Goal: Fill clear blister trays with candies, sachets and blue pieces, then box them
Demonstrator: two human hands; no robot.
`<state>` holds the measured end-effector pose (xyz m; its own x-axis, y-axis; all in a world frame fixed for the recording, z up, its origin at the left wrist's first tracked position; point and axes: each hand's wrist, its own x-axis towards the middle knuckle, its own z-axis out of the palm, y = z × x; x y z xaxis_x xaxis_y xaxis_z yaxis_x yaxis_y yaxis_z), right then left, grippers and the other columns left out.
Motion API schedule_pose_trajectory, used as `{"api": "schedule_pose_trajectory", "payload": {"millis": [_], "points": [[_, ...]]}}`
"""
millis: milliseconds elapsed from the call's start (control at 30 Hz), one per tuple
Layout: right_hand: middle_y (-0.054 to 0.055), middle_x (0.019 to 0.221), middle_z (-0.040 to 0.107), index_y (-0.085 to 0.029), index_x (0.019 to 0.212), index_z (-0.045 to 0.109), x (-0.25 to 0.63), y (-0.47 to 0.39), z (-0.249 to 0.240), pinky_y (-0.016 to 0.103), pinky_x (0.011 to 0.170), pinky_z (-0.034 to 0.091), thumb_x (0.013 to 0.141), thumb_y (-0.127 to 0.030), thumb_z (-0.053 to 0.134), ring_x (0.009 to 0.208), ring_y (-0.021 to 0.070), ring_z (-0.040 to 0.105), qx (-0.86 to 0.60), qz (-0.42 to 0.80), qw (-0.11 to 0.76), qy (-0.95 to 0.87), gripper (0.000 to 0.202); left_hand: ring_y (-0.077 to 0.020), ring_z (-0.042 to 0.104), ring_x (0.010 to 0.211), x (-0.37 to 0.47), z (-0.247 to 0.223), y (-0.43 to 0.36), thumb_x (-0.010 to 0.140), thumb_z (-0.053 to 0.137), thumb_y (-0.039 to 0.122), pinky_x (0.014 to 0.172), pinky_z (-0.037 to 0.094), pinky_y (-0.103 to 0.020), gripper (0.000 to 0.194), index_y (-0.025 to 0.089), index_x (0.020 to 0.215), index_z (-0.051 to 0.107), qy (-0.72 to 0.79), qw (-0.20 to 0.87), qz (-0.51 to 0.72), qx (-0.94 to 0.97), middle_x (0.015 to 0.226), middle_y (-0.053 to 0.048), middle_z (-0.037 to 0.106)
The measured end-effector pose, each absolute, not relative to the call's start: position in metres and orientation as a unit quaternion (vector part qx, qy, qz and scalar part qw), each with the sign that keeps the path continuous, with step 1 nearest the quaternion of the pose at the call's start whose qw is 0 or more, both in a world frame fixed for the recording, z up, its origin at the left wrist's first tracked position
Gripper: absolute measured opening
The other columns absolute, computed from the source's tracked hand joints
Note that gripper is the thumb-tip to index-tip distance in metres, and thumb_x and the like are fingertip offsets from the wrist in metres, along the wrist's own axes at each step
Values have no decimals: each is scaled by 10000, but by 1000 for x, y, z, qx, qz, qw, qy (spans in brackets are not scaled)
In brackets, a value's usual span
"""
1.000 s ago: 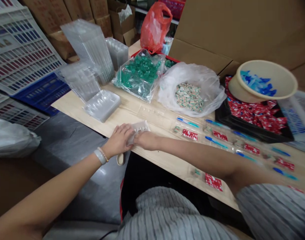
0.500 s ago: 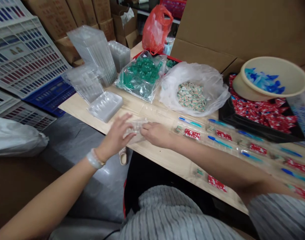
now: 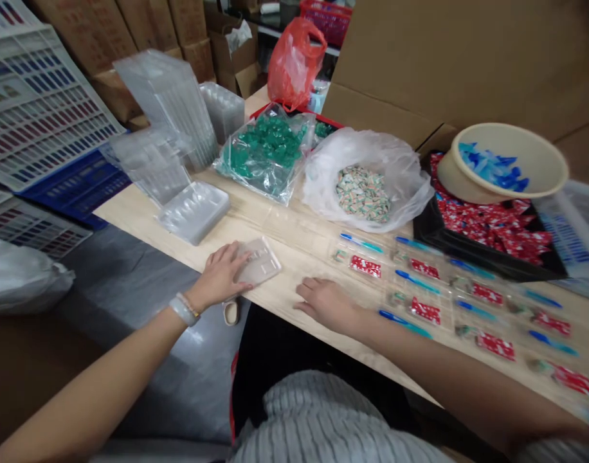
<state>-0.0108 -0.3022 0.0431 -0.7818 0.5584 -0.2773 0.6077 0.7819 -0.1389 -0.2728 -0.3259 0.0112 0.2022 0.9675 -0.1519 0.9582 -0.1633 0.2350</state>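
My left hand (image 3: pixel 223 273) rests at the near table edge, its thumb and fingers on the left side of a clear plastic tray (image 3: pixel 260 260) that lies flat. To the right, my right hand (image 3: pixel 327 302) is low over the wood with nothing visible in its loosely curled fingers. Several clear trays lie in rows further right, holding blue pens (image 3: pixel 417 281) and red packets (image 3: pixel 425 310). Between these rows and my left hand's tray, more clear plastic (image 3: pixel 294 228) lies on the table, hard to make out.
Stacked clear trays (image 3: pixel 166 96) stand at the back left. Behind are a bag of green pieces (image 3: pixel 272 145), a white bag of small packets (image 3: pixel 362 193), a cream bowl (image 3: pixel 511 145), a black tray (image 3: pixel 482 241) and a red bag (image 3: pixel 294 64). Crates (image 3: pixel 48 103) stand at left.
My right hand has let go of the clear tray and moved right and down. That tray now lies flat under my left hand. The view has shifted slightly.
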Motion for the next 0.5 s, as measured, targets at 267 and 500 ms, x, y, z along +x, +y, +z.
{"api": "schedule_pose_trajectory", "payload": {"millis": [267,500], "points": [[70,883,585,-149,864,602,-90,-252,17,293,734,345,827,-282,487,860,182,503,164,-166,86,969,180,-305,203,1248,-278,8,-324,688,521,585,975,239,-454,721,325,1320,293,622,164,25,765,1425,-70,186],[27,829,626,-172,777,619,-100,-228,19,248,706,358,812,-256,502,827,153,545,102,-265,134,949,149,-296,216,1232,-283,4,-324,681,559,549,968,242,-449,714,330,1311,305,613,166,39,771,1425,-62,184]]}}
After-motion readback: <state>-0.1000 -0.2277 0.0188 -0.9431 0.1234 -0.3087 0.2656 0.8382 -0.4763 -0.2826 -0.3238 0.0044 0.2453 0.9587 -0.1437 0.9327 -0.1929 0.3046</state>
